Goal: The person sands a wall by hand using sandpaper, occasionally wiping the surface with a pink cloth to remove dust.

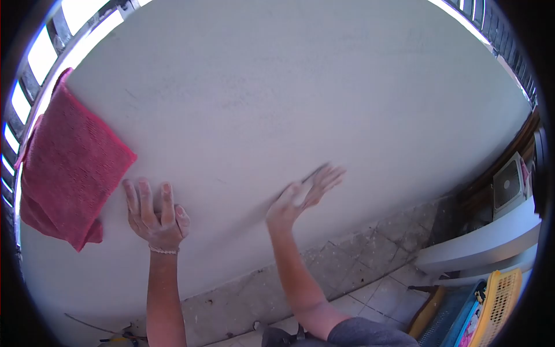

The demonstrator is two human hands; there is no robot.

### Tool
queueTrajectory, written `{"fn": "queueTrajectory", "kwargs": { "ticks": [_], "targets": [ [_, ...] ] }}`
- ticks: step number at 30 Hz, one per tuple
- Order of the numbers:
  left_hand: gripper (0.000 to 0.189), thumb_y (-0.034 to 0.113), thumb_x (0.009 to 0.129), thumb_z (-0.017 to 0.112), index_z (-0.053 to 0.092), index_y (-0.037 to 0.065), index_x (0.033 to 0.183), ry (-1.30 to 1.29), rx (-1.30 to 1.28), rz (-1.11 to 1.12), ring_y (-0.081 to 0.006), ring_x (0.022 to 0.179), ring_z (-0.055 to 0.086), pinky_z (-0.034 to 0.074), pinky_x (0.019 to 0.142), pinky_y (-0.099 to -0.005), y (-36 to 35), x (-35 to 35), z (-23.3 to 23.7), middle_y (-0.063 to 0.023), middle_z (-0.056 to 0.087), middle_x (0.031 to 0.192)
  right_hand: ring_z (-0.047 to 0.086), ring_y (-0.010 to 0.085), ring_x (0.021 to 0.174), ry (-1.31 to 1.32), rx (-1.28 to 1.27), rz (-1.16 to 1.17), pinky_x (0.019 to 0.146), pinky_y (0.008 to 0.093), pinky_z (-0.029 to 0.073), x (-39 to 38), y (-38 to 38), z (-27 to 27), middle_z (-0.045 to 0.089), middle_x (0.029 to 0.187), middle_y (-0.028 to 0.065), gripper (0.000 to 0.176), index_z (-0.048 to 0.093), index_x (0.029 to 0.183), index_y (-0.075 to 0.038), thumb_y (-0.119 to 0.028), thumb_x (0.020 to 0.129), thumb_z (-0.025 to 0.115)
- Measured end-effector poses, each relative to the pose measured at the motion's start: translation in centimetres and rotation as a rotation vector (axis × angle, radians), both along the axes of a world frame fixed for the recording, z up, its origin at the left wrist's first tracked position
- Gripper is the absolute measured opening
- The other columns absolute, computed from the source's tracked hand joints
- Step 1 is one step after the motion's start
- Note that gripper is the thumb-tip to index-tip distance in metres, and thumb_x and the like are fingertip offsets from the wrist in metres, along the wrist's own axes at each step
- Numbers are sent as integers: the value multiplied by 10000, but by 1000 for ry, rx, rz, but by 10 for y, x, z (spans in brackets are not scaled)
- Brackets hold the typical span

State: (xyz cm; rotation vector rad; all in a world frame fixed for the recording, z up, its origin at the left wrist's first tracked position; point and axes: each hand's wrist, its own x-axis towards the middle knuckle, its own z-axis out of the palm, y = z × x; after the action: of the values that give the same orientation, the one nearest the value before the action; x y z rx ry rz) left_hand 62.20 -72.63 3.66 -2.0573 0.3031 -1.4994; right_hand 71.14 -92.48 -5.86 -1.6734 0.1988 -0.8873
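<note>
My left hand (pixel 153 214) is raised in front of the pale wall (pixel 243 104), its fingers extended and coated with whitish dust. A light beaded bracelet (pixel 163 250) circles that wrist. Beside it on the left hangs a pink-red cloth (pixel 75 165), draped over the wall's edge; the hand looks apart from it. My right hand (pixel 303 194) lies close along the wall with its fingers stretched out, slightly blurred. A dark line runs along its upper edge; whether that is shadow or something thin under the palm, I cannot make out.
Barred openings (pixel 40 55) line the upper left. Dusty floor tiles (pixel 370 248) run along the wall's foot. At the lower right stand a yellow plastic basket (pixel 498 306), a blue basket (pixel 448 321) and a white curved piece (pixel 480 246). A boxy grey appliance (pixel 507 185) sits behind.
</note>
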Motion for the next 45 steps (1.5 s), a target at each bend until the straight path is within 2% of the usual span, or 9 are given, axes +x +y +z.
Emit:
{"fn": "queueTrajectory", "kwargs": {
  "ticks": [3,10,14,19,26,32,38,41,45],
  "targets": [
    [460,308,1033,300,433,124,1433,-10,1,2,-501,1337,390,438,1030,-562,2,2,1,-187,385,1478,60,345,1501,-197,16,-134,1204,515,54,62,-55,5,7,1622,205,648,136,1538,13,-404,1056,253],
    [474,332,1028,305,445,123,1429,-20,-7,20,-499,1353,367,430,1038,-566,1,2,-3,-196,379,1482,44,334,1501,124,315,-196,1226,447,64,63,-71,-95,53,1627,168,662,94,1552,-24,-432,1045,218],
    [479,337,1026,312,441,123,1434,-5,8,14,-496,1359,359,413,1050,-570,1,3,3,-208,377,1478,23,341,1504,-19,49,-72,1209,504,3,19,-7,-30,77,1625,176,658,141,1550,-22,-433,1045,238],
    [478,334,1025,316,440,125,1436,-12,-2,24,-490,1357,364,401,1057,-569,2,3,1,-207,368,1486,10,360,1500,-183,-62,-143,1192,565,18,79,-87,44,84,1614,210,704,98,1557,-47,-493,1035,251],
    [474,343,1021,336,452,133,1429,-36,-12,30,-487,1344,386,419,1039,-549,6,2,-3,-203,395,1467,16,346,1501,7,93,-159,1216,452,71,53,-45,-109,-9,1622,204,614,47,1552,-12,-331,1063,238],
    [463,349,1019,340,478,144,1410,-24,-21,40,-473,1328,413,440,1008,-520,3,0,-3,-200,410,1456,-24,427,1486,-104,-112,-42,1145,648,-12,-4,33,7,-6,1614,233,723,148,1564,-86,-543,1013,251],
    [446,355,1019,342,507,170,1390,-58,-13,73,-444,1309,447,463,944,-469,2,-1,-2,-170,445,1425,1,405,1491,-156,0,-180,1195,554,15,61,-53,62,65,1607,241,670,174,1546,-29,-474,1045,164],
    [423,339,1006,321,538,280,1364,-119,-85,43,-344,1310,479,413,1022,-448,3,5,-8,-96,471,1418,7,407,1490,-116,35,-206,1199,546,20,57,-42,20,70,1605,244,661,161,1545,-20,-458,1050,168],
    [425,345,1012,347,534,213,1371,-74,-52,52,-404,1299,469,446,981,-459,2,1,-2,-143,460,1417,5,440,1481,-110,-43,-109,1183,591,67,-1,38,-47,67,1605,243,644,212,1541,-50,-456,1043,262]
  ]
}}
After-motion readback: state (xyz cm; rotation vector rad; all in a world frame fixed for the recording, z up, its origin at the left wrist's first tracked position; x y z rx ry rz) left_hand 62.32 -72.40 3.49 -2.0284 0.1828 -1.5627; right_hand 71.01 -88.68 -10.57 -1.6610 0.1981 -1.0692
